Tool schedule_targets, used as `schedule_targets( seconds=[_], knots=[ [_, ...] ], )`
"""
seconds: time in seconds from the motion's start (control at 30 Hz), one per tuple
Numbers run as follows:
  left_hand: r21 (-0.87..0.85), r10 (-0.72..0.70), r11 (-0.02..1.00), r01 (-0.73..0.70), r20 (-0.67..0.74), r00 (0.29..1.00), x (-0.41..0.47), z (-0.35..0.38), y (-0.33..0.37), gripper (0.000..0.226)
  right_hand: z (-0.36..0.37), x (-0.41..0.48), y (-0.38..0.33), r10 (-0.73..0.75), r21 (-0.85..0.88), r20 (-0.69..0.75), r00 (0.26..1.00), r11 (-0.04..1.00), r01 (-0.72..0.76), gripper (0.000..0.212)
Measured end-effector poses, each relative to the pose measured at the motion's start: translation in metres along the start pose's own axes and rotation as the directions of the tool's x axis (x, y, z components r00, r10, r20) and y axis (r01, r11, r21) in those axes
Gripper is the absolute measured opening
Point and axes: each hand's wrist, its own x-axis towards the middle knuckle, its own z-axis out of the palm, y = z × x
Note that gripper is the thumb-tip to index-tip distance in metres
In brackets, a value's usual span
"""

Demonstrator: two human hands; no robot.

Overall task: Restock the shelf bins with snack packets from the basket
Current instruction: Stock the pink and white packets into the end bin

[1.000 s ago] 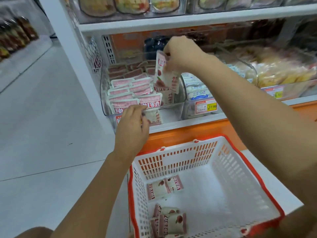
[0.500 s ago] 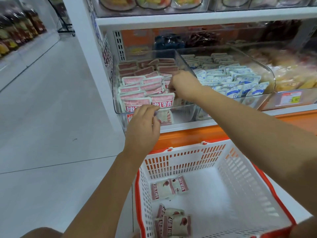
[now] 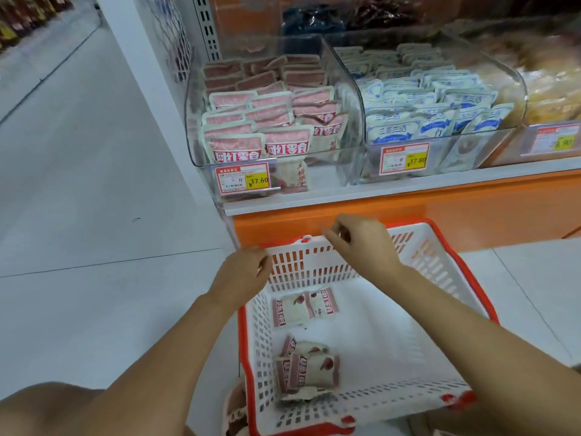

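Both hands have been withdrawn from the pink-packet bin [image 3: 192,127] to the far rim of the basket [image 3: 301,265]. The left hand [image 3: 243,275] and right hand [image 3: 361,243] are loosely curled and empty, and several snack packets [image 3: 311,369] are left along its left wall.

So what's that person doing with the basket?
Someone is restocking a bin with packets from the basket. Right now the left hand and the right hand are both over the basket, holding nothing. A few packets lie in the basket, and the bin above already holds many.
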Motion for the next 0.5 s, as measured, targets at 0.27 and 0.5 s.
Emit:
schedule_targets(
  seconds=[0.27, 0.5],
  knots=[
    [0.076, 0.071, 0.994, -0.085, 0.168, 0.983, -0.014, 0.053, -0.011, 0.03, 0.116, -0.04, 0.104, 0.582, 0.05, 0.547, 0.602, 0.695, -0.717, 0.028],
    [0.03, 0.067, 0.997, -0.066, -0.007, 0.998, -0.006, 0.065, -0.015, 0.034, 0.177, -0.048, 0.125, 0.693, 0.214, 0.634, 0.342, 0.268, -0.939, 0.051]
  ],
)
